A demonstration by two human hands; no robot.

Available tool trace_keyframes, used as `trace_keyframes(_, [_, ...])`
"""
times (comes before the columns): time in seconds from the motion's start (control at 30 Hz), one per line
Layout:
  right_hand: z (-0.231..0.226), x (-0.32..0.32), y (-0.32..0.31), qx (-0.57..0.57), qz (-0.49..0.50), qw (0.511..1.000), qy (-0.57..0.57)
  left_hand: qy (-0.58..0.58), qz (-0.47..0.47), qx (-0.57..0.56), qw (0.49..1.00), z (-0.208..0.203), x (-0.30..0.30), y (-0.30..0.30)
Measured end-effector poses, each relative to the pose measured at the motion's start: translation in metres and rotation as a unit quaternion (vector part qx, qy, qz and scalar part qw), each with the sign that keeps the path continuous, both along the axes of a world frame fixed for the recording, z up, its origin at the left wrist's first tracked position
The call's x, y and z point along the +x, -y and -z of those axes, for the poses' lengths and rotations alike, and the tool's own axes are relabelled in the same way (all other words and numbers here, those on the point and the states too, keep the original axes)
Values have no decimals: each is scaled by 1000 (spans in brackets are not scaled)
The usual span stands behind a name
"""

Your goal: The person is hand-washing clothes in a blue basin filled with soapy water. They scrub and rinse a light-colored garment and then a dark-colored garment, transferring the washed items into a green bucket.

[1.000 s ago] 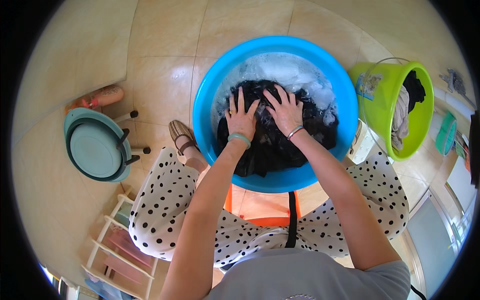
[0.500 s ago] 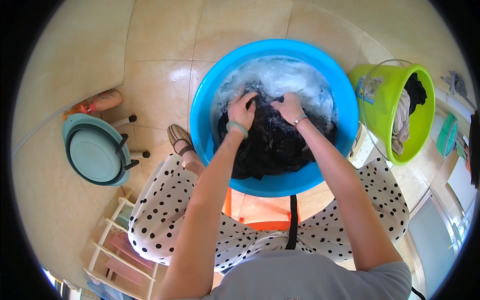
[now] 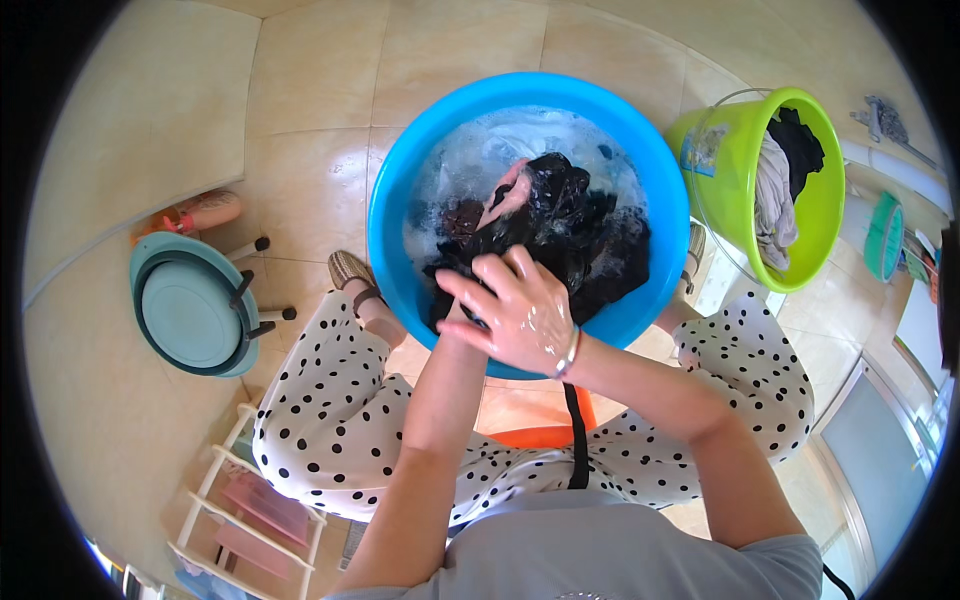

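A blue basin (image 3: 388, 250) of sudsy water holds a soaked black garment (image 3: 590, 235). My left hand (image 3: 512, 190) is inside the basin with wet black cloth wrapped over it and bunched at its far side. Part of the hand's skin shows between the folds; its fingers are mostly hidden, closed in the cloth. Across my left wrist lies my right hand (image 3: 515, 310), wet with suds, its fingers spread apart over the cloth's near edge. Whitish cloth or foam (image 3: 530, 130) floats at the far side of the basin.
Right of the basin, a lime green bucket (image 3: 735, 190) tilts, with grey and black clothes inside. Folded teal basins (image 3: 190, 305) and a pinkish bottle (image 3: 210, 210) are at left. A white rack (image 3: 205, 500) stands lower left, and an orange stool (image 3: 540, 436) is beneath me.
My right hand has come out of the water and moved back and left onto my left wrist. Black cloth now covers much of my left hand and is lifted higher.
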State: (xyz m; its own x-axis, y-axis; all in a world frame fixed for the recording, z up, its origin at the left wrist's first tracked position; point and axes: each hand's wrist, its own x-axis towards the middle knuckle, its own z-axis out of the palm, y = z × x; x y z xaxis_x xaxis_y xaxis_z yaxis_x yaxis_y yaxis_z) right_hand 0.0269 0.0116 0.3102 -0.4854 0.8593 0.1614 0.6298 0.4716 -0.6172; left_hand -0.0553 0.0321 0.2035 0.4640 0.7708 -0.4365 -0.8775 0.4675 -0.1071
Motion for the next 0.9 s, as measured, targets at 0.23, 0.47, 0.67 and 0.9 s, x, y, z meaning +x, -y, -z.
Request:
trace_keyframes(0.23, [47,-12,-25,5,147,978,-149,-227,-97,-41,968,50,7,25])
trace_keyframes(0.47, [176,75,-47,-76,190,978,33,-517,-7,-189,834,6,23,11])
trace_keyframes(0.67, [171,85,-35,-4,103,980,170,-840,144,174,494,74,-19,10])
trace_keyframes(0.9, [229,68,-50,-240,90,919,299,-760,392,77,513,127,-26,-31])
